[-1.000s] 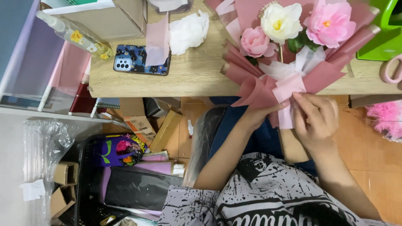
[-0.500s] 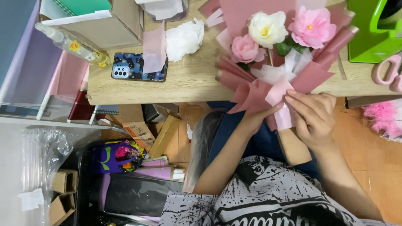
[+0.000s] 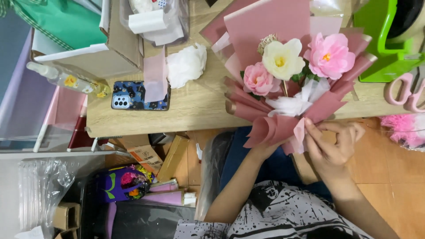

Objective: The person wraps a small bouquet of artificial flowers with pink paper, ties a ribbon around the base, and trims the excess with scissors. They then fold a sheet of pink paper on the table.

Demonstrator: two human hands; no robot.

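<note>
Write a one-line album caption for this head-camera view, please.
Two hands, left hand and right hand, gather dusty-pink wrapping paper around a bouquet at a wooden table.

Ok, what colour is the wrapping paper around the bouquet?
Dusty pink wrapping paper, seen in the head view.

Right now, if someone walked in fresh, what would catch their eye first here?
The bouquet at the table's near edge: a cream flower between two pink ones, wrapped in dusty-pink paper. The right hand pinches the wrap at its base, while the left hand holds it from beneath, mostly hidden. Next, the phone with a patterned blue case lying left of the bouquet, and the bright green holder at the table's right end.
</note>
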